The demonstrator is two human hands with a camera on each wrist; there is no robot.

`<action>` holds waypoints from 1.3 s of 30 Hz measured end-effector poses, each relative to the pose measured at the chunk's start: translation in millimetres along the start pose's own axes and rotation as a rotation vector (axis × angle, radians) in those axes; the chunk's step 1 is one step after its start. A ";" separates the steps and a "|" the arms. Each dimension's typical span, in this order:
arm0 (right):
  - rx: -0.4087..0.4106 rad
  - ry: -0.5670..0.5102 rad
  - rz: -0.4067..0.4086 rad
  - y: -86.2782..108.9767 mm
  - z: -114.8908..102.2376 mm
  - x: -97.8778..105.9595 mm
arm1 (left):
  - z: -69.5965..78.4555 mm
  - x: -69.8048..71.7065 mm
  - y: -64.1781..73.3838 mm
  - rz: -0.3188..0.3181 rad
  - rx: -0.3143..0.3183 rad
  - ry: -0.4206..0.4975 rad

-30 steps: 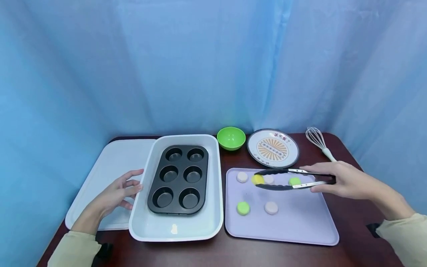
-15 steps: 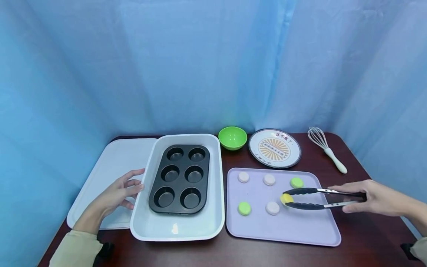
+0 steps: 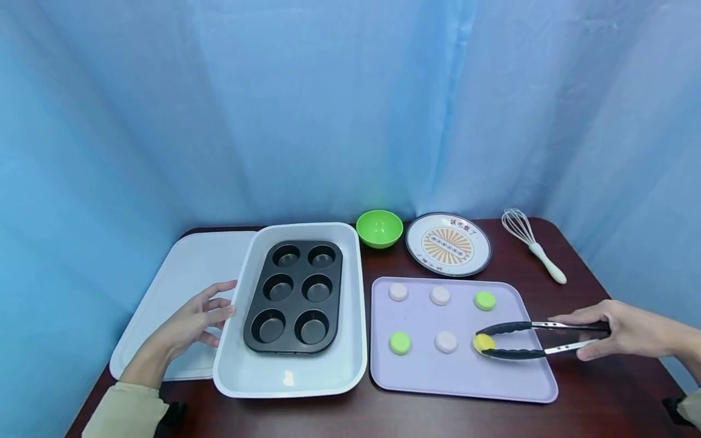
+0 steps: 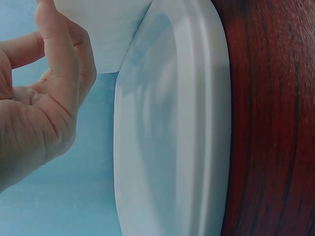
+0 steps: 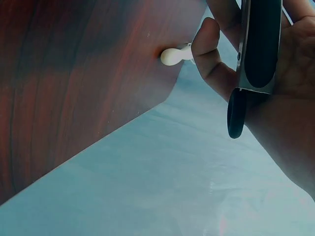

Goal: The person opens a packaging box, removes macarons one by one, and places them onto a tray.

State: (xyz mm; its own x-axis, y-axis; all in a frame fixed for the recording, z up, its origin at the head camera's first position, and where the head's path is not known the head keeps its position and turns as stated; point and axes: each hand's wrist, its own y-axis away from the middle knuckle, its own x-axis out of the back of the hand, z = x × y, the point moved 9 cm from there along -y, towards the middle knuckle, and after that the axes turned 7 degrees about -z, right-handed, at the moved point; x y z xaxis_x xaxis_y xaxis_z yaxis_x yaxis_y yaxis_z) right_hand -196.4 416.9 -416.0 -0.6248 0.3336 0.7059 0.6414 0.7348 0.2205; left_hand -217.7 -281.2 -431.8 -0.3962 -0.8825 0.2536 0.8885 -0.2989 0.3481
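My right hand (image 3: 630, 330) grips black-and-silver tongs (image 3: 547, 326) by the handle end. Between the tong tips is a yellow macaron (image 3: 484, 343), low over the lilac tray (image 3: 465, 380) and in line with the front row. A green macaron (image 3: 400, 343) and a pale one (image 3: 446, 342) lie to its left. Behind them are two pale macarons (image 3: 440, 295) and another green macaron (image 3: 484, 300). My left hand (image 3: 191, 319) has its relaxed fingers at the left rim of a deep white pan (image 3: 296, 380), which holds a black muffin tin (image 3: 294, 298).
A flat white tray (image 3: 186, 267) lies left of the pan, partly under it. At the back stand a green bowl (image 3: 380, 230) and a patterned plate (image 3: 449, 244). The whisk (image 3: 533, 246) lies at the back right of the dark wooden table (image 3: 405, 420). Blue curtains (image 3: 350, 109) hang behind.
My right hand has carried the yellow macaron in the tongs from the tray's back row rightward and toward the front edge. My left hand stays at the pan's rim.
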 end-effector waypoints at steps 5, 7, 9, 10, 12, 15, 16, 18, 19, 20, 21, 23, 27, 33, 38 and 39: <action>0.001 -0.076 -0.018 -0.3 2.0 -3.0 | -0.1 -0.4 0.1 0.008 -0.001 -0.013; -0.008 -0.094 -0.019 0.3 3.1 -3.9 | 1.0 -1.0 0.5 0.003 -0.007 -0.015; -0.021 -0.098 -0.015 1.7 4.4 -4.4 | 1.5 -1.2 0.9 0.004 -0.004 -0.014; -0.026 -0.099 -0.013 2.0 4.9 -4.7 | 1.6 -1.1 0.9 0.005 -0.003 -0.014; -0.021 -0.100 -0.011 3.0 4.7 -5.1 | 1.8 -1.0 0.7 0.006 -0.002 -0.015; -0.011 -0.091 -0.005 4.3 3.7 -4.9 | 1.9 -0.5 0.8 0.010 -0.001 -0.013; -0.009 -0.090 -0.004 4.6 3.7 -4.9 | 2.4 -0.6 1.0 0.009 -0.006 -0.015; -0.006 -0.092 -0.004 5.2 3.6 -4.9 | 2.7 -0.7 1.3 0.009 -0.009 -0.015; -0.010 -0.090 -0.004 5.3 3.8 -5.1 | 2.6 -0.8 1.4 0.009 -0.011 -0.016; -0.012 -0.094 -0.006 5.3 4.1 -5.6 | 2.7 -1.0 1.5 0.009 -0.011 -0.018; -0.015 -0.100 -0.007 5.1 4.5 -6.1 | 2.6 -1.0 1.4 0.010 -0.012 -0.019; -0.025 -0.105 -0.006 5.0 5.2 -6.7 | 2.0 -1.1 1.1 0.009 -0.012 -0.017; -0.056 -0.115 0.001 5.2 7.3 -7.1 | 1.8 -0.9 0.5 0.007 -0.010 -0.013; -0.059 -0.145 0.006 6.7 6.1 -6.3 | 1.9 -0.1 0.2 0.011 -0.006 -0.017; -0.117 -0.096 0.146 9.5 0.8 5.8 | 0.7 -0.7 0.3 0.009 0.000 -0.016; -0.153 -0.074 0.207 10.6 0.2 10.9 | 0.4 -0.8 0.5 0.010 0.001 -0.015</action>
State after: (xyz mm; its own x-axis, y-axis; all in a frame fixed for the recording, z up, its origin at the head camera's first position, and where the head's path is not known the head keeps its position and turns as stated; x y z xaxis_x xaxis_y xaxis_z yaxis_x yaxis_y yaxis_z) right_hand -196.5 428.5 -406.1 -0.5006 0.5135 0.6969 0.8150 0.5509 0.1796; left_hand -217.1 -280.5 -431.4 -0.3911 -0.8796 0.2708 0.8920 -0.2898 0.3468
